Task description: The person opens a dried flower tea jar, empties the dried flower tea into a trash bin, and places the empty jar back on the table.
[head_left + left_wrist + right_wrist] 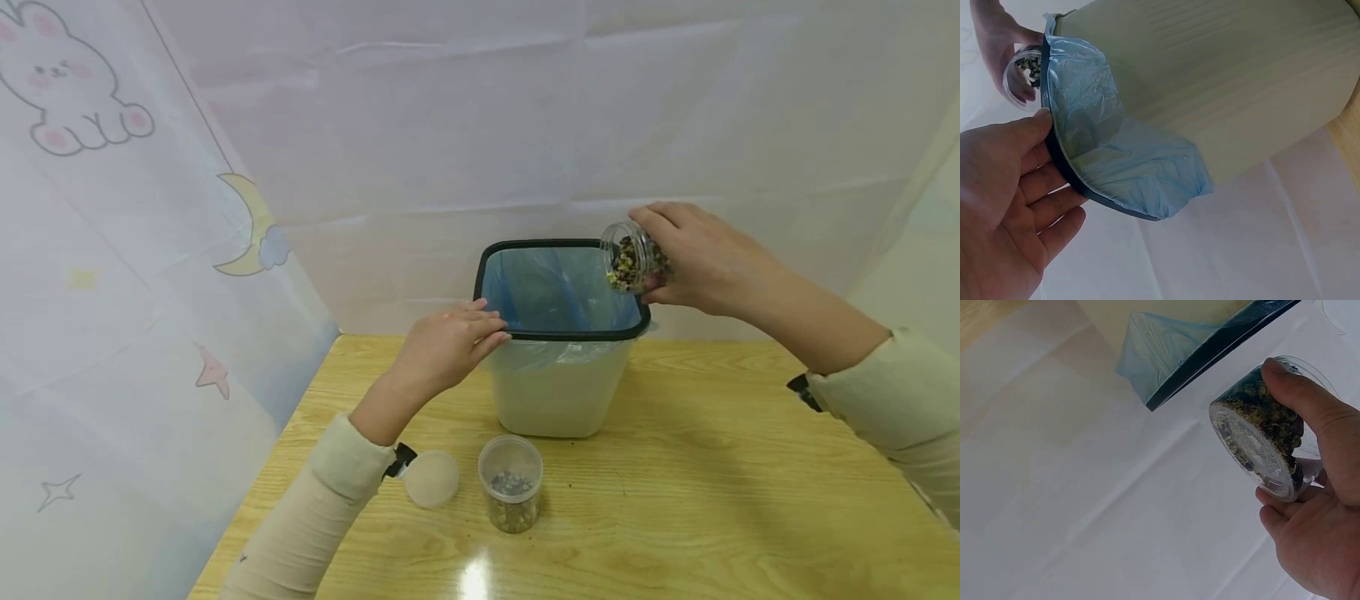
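In the head view my right hand holds a clear plastic jar tipped on its side above the right rim of a waste bin. Its mouth faces left, over the bin. Dried flowers and dark bits lie inside the jar, seen through its wall in the right wrist view. My left hand rests at the bin's near left corner. In the left wrist view its thumb and loosely extended fingers touch the black rim. A blue plastic liner hangs over the bin's edge.
A second clear jar, uncapped and partly filled with dried pieces, stands on the wooden table in front of the bin. Beside it lies a round pale lid. A pale sheet hangs behind the table.
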A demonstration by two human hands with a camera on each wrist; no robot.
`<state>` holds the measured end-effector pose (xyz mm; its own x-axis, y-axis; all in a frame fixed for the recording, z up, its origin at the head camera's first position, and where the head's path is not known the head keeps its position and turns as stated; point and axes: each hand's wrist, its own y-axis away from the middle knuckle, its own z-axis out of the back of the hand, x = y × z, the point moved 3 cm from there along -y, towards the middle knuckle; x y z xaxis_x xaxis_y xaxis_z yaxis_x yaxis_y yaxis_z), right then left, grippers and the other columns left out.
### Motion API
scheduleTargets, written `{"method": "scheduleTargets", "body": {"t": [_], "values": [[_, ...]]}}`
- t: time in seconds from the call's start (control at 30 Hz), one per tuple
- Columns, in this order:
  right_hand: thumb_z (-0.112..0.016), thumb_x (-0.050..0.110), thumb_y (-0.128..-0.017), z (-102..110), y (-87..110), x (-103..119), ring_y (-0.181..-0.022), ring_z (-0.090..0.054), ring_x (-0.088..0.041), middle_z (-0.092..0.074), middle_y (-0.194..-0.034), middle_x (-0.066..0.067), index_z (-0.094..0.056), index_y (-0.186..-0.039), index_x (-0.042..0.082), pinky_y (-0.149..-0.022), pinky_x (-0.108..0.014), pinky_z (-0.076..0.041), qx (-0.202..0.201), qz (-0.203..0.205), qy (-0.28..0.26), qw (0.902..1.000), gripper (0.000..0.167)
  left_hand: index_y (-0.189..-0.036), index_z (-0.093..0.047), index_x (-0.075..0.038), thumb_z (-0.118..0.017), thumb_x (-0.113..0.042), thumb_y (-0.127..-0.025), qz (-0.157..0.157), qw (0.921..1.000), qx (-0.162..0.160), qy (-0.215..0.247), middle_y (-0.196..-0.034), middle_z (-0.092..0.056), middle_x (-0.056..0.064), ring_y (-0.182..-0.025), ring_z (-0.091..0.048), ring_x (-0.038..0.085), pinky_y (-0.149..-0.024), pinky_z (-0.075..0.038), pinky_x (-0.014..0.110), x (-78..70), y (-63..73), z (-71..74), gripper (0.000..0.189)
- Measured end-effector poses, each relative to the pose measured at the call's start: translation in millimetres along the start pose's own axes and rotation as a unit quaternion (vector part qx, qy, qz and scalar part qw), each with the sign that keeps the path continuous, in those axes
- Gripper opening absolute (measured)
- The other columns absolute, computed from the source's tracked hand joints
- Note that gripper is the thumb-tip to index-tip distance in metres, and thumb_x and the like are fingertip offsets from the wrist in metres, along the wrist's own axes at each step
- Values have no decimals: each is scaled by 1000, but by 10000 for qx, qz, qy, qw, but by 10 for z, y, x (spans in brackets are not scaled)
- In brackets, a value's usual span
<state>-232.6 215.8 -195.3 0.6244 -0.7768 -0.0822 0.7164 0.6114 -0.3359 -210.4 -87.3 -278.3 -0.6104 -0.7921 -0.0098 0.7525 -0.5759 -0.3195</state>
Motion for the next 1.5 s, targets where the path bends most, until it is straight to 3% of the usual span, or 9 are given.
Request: {"method": "scheduleTargets", "body": {"t": [0.27, 1.5], "values": [[-96, 13, -68, 24, 12, -6, -131, -42, -51, -43, -144, -31, -35, -152, -6, -106, -64, -40, -66, 72, 4, 10000, 106, -130, -71, -21, -56, -38, -105, -84, 9999, -105, 31, -136, -65, 0, -137, -53, 18, -109, -48, 41, -4, -20, -8, 34], [-97, 12, -65, 50, -5, 29, -134, -40, -50, -41, -146, -30, -34, -152, -5, -108, -65, -38, -182, 284, 123, 9994, 109, -132, -70, -21, -54, -39, -105, 16, 10000, 8, -23, -136, -65, 0, -138, -52, 18, -110, -47, 41, -12, -33, -35, 36]]}}
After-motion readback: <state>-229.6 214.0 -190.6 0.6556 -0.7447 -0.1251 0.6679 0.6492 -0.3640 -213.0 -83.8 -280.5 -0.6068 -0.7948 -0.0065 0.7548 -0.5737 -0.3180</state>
